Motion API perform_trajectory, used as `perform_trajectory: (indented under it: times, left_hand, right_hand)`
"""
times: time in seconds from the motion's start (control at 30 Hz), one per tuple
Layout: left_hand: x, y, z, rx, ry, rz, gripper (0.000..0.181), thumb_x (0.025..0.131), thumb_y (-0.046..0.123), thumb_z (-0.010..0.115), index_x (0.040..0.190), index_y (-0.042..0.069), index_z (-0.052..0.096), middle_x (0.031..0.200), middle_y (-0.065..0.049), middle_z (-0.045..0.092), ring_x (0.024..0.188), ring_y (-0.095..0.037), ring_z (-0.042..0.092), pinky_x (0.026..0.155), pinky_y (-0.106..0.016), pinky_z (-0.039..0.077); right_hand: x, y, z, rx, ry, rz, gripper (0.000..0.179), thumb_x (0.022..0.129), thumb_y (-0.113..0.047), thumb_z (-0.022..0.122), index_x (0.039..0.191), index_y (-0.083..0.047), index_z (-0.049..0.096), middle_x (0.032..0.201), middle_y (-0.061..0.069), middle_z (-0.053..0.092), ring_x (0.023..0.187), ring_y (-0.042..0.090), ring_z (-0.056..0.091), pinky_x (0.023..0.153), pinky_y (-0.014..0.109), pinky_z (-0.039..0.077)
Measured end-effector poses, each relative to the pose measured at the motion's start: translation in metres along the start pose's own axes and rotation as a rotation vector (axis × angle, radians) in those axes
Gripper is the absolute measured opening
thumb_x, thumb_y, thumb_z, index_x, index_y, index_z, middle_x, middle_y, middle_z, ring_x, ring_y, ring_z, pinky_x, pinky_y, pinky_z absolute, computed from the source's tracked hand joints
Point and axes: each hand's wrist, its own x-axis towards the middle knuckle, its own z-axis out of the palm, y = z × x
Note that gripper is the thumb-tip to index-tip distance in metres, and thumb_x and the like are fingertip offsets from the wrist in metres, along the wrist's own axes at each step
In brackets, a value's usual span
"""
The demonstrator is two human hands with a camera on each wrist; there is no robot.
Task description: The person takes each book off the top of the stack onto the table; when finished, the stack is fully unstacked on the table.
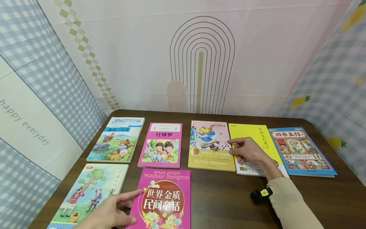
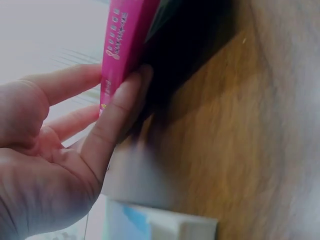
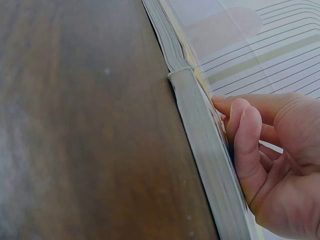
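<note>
My left hand [image 1: 110, 210] grips the left edge of a magenta fairy-tale book [image 1: 163, 203] at the near middle. In the left wrist view its fingers [image 2: 77, 82] meet the magenta spine [image 2: 117, 55], with dark shadow beside the book. My right hand [image 1: 247, 151] has index finger and thumb at the right edge of a pink and gold book [image 1: 211, 152] with a blue-dressed girl on its cover. This hand overlaps a yellow book [image 1: 251, 133] in the head view. In the right wrist view the hand [image 3: 275, 150] is beside the books' page edges [image 3: 210, 150].
Along the back of the brown table [image 1: 223, 200] lie a JINGDIAN book [image 1: 118, 140] and a pink book with two children [image 1: 161, 146]. A blue-edged book [image 1: 301, 151] lies far right. A tree-covered book [image 1: 88, 197] sits near left. A printed cloth [image 1: 257, 63] hangs behind.
</note>
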Motion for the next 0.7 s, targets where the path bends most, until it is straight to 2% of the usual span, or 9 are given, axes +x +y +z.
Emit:
perform_trajectory:
  times: [0.2, 0.27, 0.33, 0.43, 0.6, 0.7]
  left_hand:
    - [-0.005, 0.001, -0.012, 0.068, 0.007, 0.015, 0.082, 0.095, 0.005, 0.076, 0.163, -0.001, 0.030, 0.116, -0.011, 0.072, 0.079, -0.019, 0.073, 0.074, -0.028, 0.062]
    - [-0.005, 0.001, -0.014, 0.082, 0.022, 0.014, 0.082, 0.095, 0.005, 0.076, 0.163, -0.002, 0.031, 0.114, -0.012, 0.071, 0.078, -0.021, 0.074, 0.073, -0.030, 0.063]
    - [-0.004, 0.002, -0.016, 0.110, 0.045, 0.010, 0.082, 0.094, 0.004, 0.076, 0.163, -0.002, 0.032, 0.113, -0.012, 0.070, 0.080, -0.024, 0.075, 0.075, -0.034, 0.065]
    - [-0.003, 0.004, -0.018, 0.132, 0.063, -0.001, 0.082, 0.094, 0.001, 0.075, 0.163, -0.001, 0.032, 0.113, -0.014, 0.069, 0.092, -0.031, 0.078, 0.081, -0.040, 0.067]
    - [-0.001, 0.007, -0.021, 0.157, 0.077, -0.006, 0.081, 0.093, 0.000, 0.074, 0.164, 0.000, 0.033, 0.113, -0.015, 0.069, 0.098, -0.031, 0.076, 0.079, -0.042, 0.067]
    - [0.001, 0.009, -0.023, 0.136, 0.066, 0.001, 0.081, 0.094, 0.000, 0.073, 0.164, 0.000, 0.032, 0.114, -0.016, 0.068, 0.100, -0.032, 0.077, 0.080, -0.045, 0.067]
  right_hand:
    - [0.000, 0.000, 0.001, -0.012, 0.006, 0.005, 0.062, 0.096, -0.022, 0.079, 0.152, -0.006, 0.058, 0.088, 0.011, 0.065, 0.057, 0.019, 0.063, 0.054, 0.023, 0.053]
    - [0.000, 0.000, 0.000, -0.014, 0.006, 0.001, 0.061, 0.096, -0.021, 0.079, 0.151, -0.006, 0.058, 0.088, 0.011, 0.065, 0.056, 0.019, 0.063, 0.054, 0.023, 0.054]
    - [0.001, 0.000, -0.001, -0.016, 0.005, -0.004, 0.061, 0.097, -0.021, 0.079, 0.151, -0.006, 0.058, 0.088, 0.011, 0.065, 0.056, 0.019, 0.063, 0.053, 0.023, 0.054]
    - [0.001, 0.000, -0.001, -0.014, 0.003, 0.002, 0.061, 0.097, -0.021, 0.079, 0.151, -0.006, 0.058, 0.089, 0.011, 0.065, 0.057, 0.019, 0.063, 0.054, 0.023, 0.054]
    - [0.001, 0.002, -0.001, -0.011, 0.011, 0.013, 0.060, 0.096, -0.021, 0.079, 0.151, -0.008, 0.058, 0.090, 0.011, 0.065, 0.058, 0.019, 0.063, 0.055, 0.022, 0.054]
    - [0.001, 0.004, 0.000, -0.009, 0.020, 0.017, 0.061, 0.096, -0.023, 0.080, 0.151, -0.008, 0.058, 0.091, 0.012, 0.065, 0.058, 0.019, 0.063, 0.056, 0.021, 0.053]
